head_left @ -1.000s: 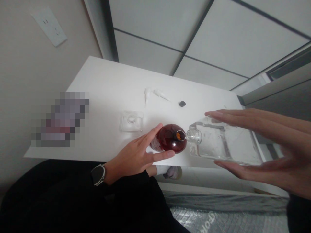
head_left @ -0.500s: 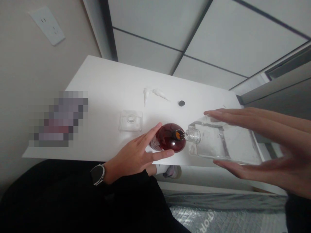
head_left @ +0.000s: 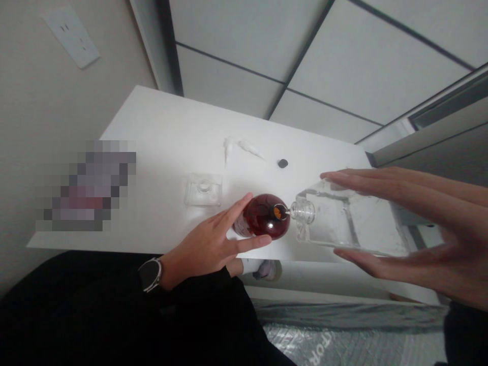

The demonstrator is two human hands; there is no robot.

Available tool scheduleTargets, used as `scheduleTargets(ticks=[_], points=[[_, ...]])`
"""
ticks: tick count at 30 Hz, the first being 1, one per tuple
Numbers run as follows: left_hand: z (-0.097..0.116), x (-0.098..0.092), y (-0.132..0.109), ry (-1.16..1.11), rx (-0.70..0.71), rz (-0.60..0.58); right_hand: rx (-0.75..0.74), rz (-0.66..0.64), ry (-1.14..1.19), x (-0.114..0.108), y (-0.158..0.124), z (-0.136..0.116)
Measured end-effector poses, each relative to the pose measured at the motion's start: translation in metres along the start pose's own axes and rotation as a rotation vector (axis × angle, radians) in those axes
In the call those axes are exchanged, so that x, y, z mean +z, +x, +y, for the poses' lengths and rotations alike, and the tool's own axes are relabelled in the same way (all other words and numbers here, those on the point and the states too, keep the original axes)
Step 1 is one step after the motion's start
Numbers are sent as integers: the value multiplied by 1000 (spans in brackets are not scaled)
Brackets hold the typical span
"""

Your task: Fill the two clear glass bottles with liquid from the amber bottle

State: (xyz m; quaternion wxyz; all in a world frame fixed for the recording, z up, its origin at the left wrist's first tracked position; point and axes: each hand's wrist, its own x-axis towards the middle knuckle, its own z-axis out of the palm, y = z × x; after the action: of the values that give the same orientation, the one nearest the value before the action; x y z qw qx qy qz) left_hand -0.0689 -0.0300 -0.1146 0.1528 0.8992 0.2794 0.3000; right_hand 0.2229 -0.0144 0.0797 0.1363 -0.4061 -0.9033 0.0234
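Observation:
My left hand (head_left: 213,239) is wrapped round a dark red-brown bottle (head_left: 263,217) standing on the white table, its round mouth uncapped. In my right hand (head_left: 412,218) a clear square glass bottle (head_left: 335,216) is gripped between thumb and fingers, tilted on its side. The glass neck points left at the dark bottle's mouth, and a thin stream of clear liquid (head_left: 287,212) shows between the two openings. Left of the dark bottle lies a clear square glass piece (head_left: 203,190) with a round ring in it. A small dark cap (head_left: 282,163) rests behind the bottles.
Two whitish, slender pieces (head_left: 249,148) lie toward the back of the white table (head_left: 163,132). A blurred-out flat object (head_left: 89,185) is at the table's left end. Panelled doors (head_left: 229,76) stand behind, and a wall outlet (head_left: 72,38) is at upper left.
The view has shifted slightly, so the table appears a little further left. Both hands keep their hold, and the two bottles stay mouth to mouth in nearly the same pose.

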Motion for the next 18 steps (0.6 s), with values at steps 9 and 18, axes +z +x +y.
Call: scheduleTargets(ticks=[9,18], points=[[0,1,0,-32,-6,7,57,-33,-50,-1,-1,-3],[1,1,0,-20,-8,-5,-26,-25,-23,-2,2,0]])
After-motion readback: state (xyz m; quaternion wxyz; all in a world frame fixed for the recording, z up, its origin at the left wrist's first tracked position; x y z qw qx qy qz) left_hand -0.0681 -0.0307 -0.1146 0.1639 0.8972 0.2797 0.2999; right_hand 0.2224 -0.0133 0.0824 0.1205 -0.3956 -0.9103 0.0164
